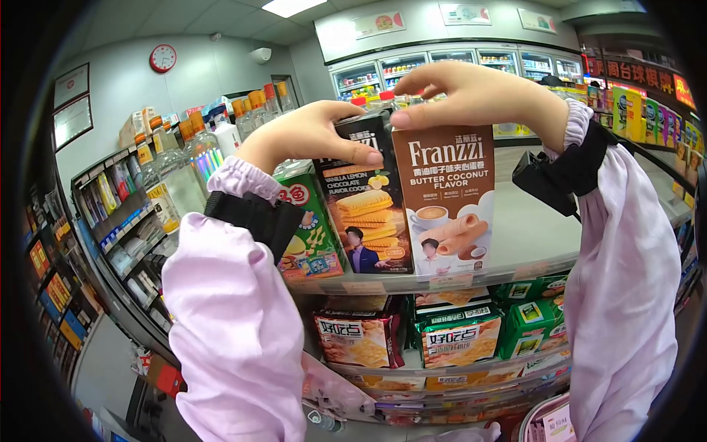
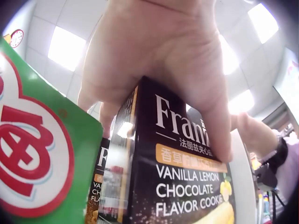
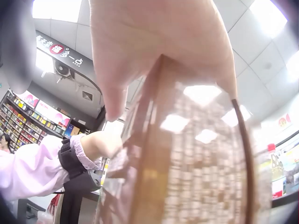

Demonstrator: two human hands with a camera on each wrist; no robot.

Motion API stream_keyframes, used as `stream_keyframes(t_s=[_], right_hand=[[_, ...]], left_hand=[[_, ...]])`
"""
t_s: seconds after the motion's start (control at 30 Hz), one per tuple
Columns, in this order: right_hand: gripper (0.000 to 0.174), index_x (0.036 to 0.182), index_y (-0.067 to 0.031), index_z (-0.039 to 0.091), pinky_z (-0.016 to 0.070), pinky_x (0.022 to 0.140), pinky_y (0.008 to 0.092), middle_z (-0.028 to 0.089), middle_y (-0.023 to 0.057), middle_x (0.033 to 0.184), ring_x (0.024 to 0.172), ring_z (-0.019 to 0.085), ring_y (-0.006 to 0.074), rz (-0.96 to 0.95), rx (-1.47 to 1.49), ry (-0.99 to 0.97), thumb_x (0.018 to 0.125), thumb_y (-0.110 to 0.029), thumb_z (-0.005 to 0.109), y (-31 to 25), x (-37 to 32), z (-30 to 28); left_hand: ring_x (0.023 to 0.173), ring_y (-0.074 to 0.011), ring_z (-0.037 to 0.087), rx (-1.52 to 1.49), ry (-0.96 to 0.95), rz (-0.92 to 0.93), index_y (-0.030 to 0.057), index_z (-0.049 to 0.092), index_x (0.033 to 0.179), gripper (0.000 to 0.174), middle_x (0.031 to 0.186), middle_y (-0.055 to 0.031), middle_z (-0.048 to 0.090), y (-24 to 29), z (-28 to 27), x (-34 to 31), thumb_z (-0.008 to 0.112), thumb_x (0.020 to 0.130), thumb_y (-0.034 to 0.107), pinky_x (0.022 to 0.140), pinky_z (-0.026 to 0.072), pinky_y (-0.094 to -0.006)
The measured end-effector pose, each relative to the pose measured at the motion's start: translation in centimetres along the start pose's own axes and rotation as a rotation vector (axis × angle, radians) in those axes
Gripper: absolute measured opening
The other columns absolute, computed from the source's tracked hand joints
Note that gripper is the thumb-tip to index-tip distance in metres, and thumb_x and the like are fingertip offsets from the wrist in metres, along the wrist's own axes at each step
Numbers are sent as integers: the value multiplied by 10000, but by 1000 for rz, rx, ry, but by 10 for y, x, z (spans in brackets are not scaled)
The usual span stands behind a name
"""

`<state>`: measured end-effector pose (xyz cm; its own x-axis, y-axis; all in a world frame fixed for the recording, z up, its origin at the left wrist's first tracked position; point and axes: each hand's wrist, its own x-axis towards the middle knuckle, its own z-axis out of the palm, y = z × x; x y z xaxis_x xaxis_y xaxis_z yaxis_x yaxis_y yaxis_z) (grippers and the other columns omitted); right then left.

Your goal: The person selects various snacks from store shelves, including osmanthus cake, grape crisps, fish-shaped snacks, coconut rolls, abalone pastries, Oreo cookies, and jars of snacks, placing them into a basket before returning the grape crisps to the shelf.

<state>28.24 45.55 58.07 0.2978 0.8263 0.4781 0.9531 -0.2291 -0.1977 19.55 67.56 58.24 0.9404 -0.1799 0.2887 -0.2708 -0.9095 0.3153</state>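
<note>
My left hand [image 1: 303, 137] grips a black Franzzi vanilla lemon chocolate cookie box [image 1: 372, 214] from above. Its thumb lies on the printed front, and in the left wrist view the other fingers [image 2: 106, 117] reach down behind the box. A brown Franzzi butter coconut cookie box [image 1: 451, 193] stands upright beside it, right at the front edge of the shelf. Over its top, my right hand [image 1: 471, 97] holds it with the thumb at the front; the far fingers are partly hidden. To the left leans a green snack box [image 1: 308, 221], close to the black one.
The curved top shelf [image 1: 537, 228] extends to the right. Packs of biscuits [image 1: 456, 335] fill the tier below. Glass bottles [image 1: 202, 151] with orange caps stand at the back left. A pink basket [image 1: 532, 420] is at the lower right, and drink fridges [image 1: 401, 68] line the far wall.
</note>
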Motion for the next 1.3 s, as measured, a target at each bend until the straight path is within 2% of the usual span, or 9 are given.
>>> stream_keyframes(t_s=[0.03, 0.17, 0.27, 0.5, 0.6, 0.63, 0.77, 1.03, 1.3], right_hand=[[649, 1118, 36, 555, 459, 838, 338, 576, 205, 1079, 1012, 562, 290, -80, -63, 139, 757, -498, 627, -1, 4, 4], [522, 956, 53, 608, 482, 688, 294, 629, 152, 832, 748, 611, 218, -97, -149, 66, 739, -420, 646, -16, 16, 9], [551, 946, 64, 608, 482, 647, 300, 628, 156, 820, 726, 615, 220, 33, -218, 60, 716, -433, 668, -33, 21, 10], [548, 958, 53, 619, 478, 638, 291, 632, 149, 808, 721, 616, 216, 24, -213, 13, 713, -433, 681, -38, 31, 13], [513, 978, 48, 616, 474, 668, 291, 635, 147, 836, 736, 616, 215, 37, -155, -69, 743, -405, 666, -34, 34, 9], [499, 980, 48, 616, 472, 683, 292, 637, 148, 851, 749, 615, 215, 27, -132, -59, 755, -396, 658, -31, 35, 11], [463, 983, 40, 620, 460, 734, 300, 639, 152, 893, 810, 608, 215, 19, -82, 2, 786, -379, 632, -30, 35, 19], [500, 1010, 34, 610, 457, 761, 322, 634, 164, 914, 852, 605, 247, -14, -156, -12, 789, -415, 618, -37, 35, 22], [572, 1104, 42, 554, 461, 796, 327, 603, 189, 1022, 919, 592, 263, -115, -188, 133, 808, -446, 595, -24, 22, 13]], left_hand=[[1021, -242, 550, 25, -10, -1, -28, 520, 1182, 849, 1093, -156, 587, 3, 1, 2, 790, 576, 503, 889, 412, -315], [1153, -283, 468, 131, 48, 42, -17, 478, 1235, 913, 1213, -195, 512, 2, -2, 3, 771, 572, 538, 970, 350, -337], [1164, -235, 452, 95, 20, 50, -11, 462, 1251, 831, 1223, -155, 511, -4, -7, 2, 765, 634, 454, 988, 324, -321], [1164, -207, 447, 16, -16, 35, -16, 436, 1270, 819, 1262, -129, 487, -13, -13, -7, 725, 686, 479, 989, 323, -309], [1181, -200, 429, -337, -128, 159, -16, 445, 1265, 765, 1265, -131, 484, -31, -18, -6, 667, 743, 497, 996, 320, -319], [1191, -191, 425, -375, -115, 199, -13, 455, 1260, 715, 1274, -135, 475, -37, -18, -1, 513, 831, 556, 994, 329, -323], [1155, -179, 469, -352, 67, 10, -12, 459, 1256, 766, 1267, -132, 486, -31, -12, -3, 248, 887, 625, 968, 370, -303], [1049, -160, 539, -501, 40, -18, -45, 469, 1229, 788, 1183, -131, 543, -28, -9, 1, 285, 875, 634, 919, 403, -256], [1111, -180, 501, -539, 51, -66, -58, 450, 1240, 822, 1211, -161, 521, -28, -10, 8, 278, 865, 653, 976, 354, -271]])
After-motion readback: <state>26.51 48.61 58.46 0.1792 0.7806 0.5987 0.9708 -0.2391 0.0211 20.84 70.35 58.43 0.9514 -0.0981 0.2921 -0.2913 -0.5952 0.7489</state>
